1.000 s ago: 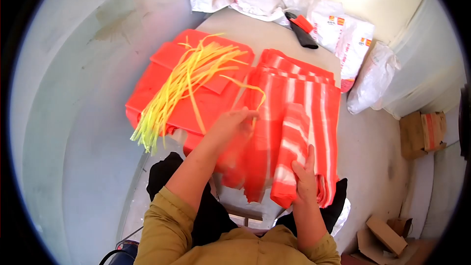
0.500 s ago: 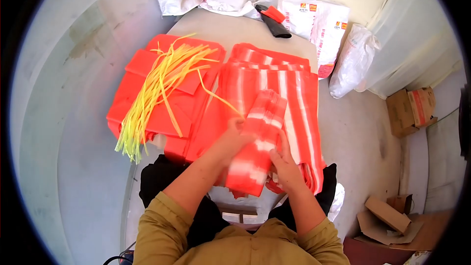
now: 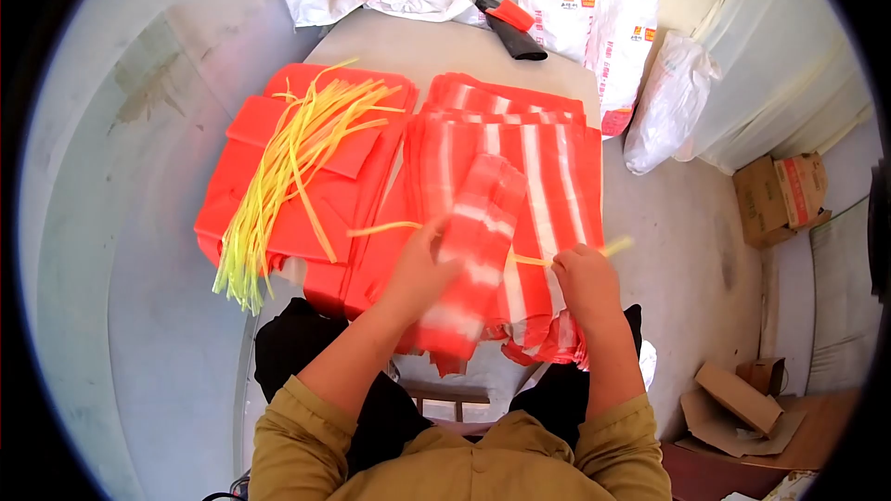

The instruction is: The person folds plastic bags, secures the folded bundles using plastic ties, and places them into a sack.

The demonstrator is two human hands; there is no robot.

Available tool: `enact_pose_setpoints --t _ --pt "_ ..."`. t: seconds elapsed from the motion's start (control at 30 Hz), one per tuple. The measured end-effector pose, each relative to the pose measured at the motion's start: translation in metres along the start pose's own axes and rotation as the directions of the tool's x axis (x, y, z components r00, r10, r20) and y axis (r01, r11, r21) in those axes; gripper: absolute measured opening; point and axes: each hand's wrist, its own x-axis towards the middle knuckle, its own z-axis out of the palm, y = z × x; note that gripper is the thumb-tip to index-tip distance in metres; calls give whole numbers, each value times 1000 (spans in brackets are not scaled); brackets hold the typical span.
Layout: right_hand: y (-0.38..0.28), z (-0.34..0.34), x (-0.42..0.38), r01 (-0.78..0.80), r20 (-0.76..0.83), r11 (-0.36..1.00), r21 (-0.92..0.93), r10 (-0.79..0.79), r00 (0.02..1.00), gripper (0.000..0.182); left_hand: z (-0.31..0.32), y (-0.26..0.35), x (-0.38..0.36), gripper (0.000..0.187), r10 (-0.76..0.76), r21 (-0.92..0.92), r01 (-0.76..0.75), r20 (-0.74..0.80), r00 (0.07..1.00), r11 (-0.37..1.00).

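1. Head view, centre: our left hand (image 3: 422, 269) grips the folded red-and-white striped bundle (image 3: 473, 250), fingers closed around it.
2. Right of centre: our right hand (image 3: 585, 280) pinches a yellow strap (image 3: 529, 260) lying across the bundle.
3. Upper left: loose yellow straps (image 3: 288, 167) lie on red bags (image 3: 251, 195) on the counter (image 3: 445, 46).

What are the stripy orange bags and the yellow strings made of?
The striped orange-and-white bags look like thin plastic film: they lie in flat, limp, slightly shiny stacks. The yellow strips seem to be flat plastic ribbon, bright and curling at the ends, though paper can't be ruled out. The right hand pinches one yellow strip beside the folded bundle that the left hand holds.
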Motion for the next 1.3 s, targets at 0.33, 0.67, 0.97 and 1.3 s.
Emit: enact_pose_setpoints --t 0.33,0.67,0.97,1.3 --pt "-6 -4 5 -305 294 291 907 83 952 21 -22 27 9 26 298 569 -226 -35 954 790" --pt "-61 45 -3 -182 362 -492 851 300 883 18 -12 29 -1 22 198 558 -209 81 977 803" --pt "-49 33 44 -164 226 -199 966 345 911 24 0 32 -9 23 156 467 -161 50 986 870" --pt "-4 43 -33 -109 166 -143 984 485 858 21 0 26 -6 12 282 580 -261 55 958 772"
